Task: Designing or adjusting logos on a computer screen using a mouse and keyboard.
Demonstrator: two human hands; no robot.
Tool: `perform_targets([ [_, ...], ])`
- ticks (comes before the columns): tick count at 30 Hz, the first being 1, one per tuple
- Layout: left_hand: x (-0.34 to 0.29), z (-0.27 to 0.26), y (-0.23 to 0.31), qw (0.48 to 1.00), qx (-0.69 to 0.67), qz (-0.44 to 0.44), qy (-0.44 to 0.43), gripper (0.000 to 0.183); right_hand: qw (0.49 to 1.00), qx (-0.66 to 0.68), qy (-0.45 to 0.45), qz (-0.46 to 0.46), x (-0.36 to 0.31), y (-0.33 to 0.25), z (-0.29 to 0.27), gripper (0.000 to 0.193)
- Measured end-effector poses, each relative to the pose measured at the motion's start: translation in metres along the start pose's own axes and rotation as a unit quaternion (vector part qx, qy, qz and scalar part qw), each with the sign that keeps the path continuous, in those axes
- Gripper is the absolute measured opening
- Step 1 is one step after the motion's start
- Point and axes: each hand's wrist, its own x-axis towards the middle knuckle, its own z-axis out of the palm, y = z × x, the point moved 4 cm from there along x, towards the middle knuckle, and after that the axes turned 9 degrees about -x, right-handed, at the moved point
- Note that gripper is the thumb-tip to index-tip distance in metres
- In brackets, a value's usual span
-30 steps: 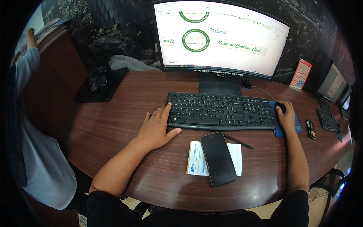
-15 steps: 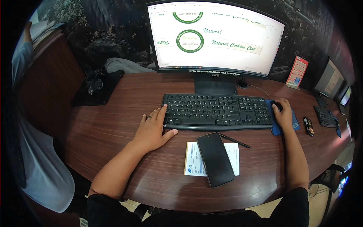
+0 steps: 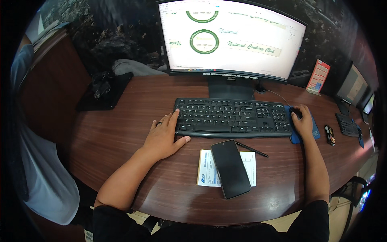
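My left hand (image 3: 162, 139) rests at the left edge of a black keyboard (image 3: 234, 117), fingers spread, a ring on one finger. A fingertip touches the keys there, while the thumb lies on the desk in front. On the right, my right hand (image 3: 303, 121) is curled over a black mouse (image 3: 297, 110), most of which it hides. Under the mouse lies a blue mouse pad (image 3: 315, 131). A curved monitor (image 3: 254, 60) behind the keyboard shows a white page with green round emblems and green script lettering.
A dark phone (image 3: 231, 169) lies across a paper pad (image 3: 204, 169), beside a black pen (image 3: 254, 149). Right of the mouse pad are a small dark box (image 3: 329, 135), a red desk calendar (image 3: 318, 77) and another keyboard (image 3: 346, 124). A person in grey (image 3: 50, 177) is at the left.
The whole view has shifted very slightly, and the screen's content with it. Both hands keep their places on the keyboard and the mouse.
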Motion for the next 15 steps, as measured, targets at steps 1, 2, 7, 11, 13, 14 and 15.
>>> perform_targets([
  [1, 0.0013, 0.0008, 0.0011, 1.0, -0.002, 0.014, 0.004, 0.098, 1.0, -0.007, -0.012, 0.002, -0.0004, -0.0017, -0.0018, 0.026],
  [2, 0.0015, 0.0003, 0.0025, 1.0, -0.002, 0.028, 0.009, 0.097, 1.0, -0.002, -0.013, -0.004, -0.0006, -0.0025, -0.0036, 0.026],
  [7, 0.0016, 0.0014, 0.001, 0.999, 0.004, 0.033, 0.01, 0.097, 1.0, 0.012, -0.021, -0.001, -0.0018, 0.0059, 0.0008, 0.024],
  [11, 0.0009, 0.0014, 0.0002, 1.0, 0.006, 0.023, 0.0, 0.098, 1.0, 0.007, -0.029, 0.007, -0.0009, 0.0006, 0.0005, 0.024],
  [13, 0.0004, 0.0012, -0.0003, 1.0, 0.006, 0.022, -0.002, 0.098, 1.0, 0.007, -0.025, 0.003, -0.0007, 0.0004, 0.0001, 0.024],
  [14, 0.0007, 0.0017, -0.0004, 1.0, 0.007, 0.022, -0.001, 0.098, 1.0, 0.006, -0.024, 0.003, -0.0008, 0.0015, 0.0001, 0.024],
  [15, 0.001, 0.002, -0.0005, 1.0, 0.007, 0.022, -0.001, 0.098, 1.0, 0.005, -0.021, 0.0, -0.0009, 0.0026, 0.0003, 0.025],
])
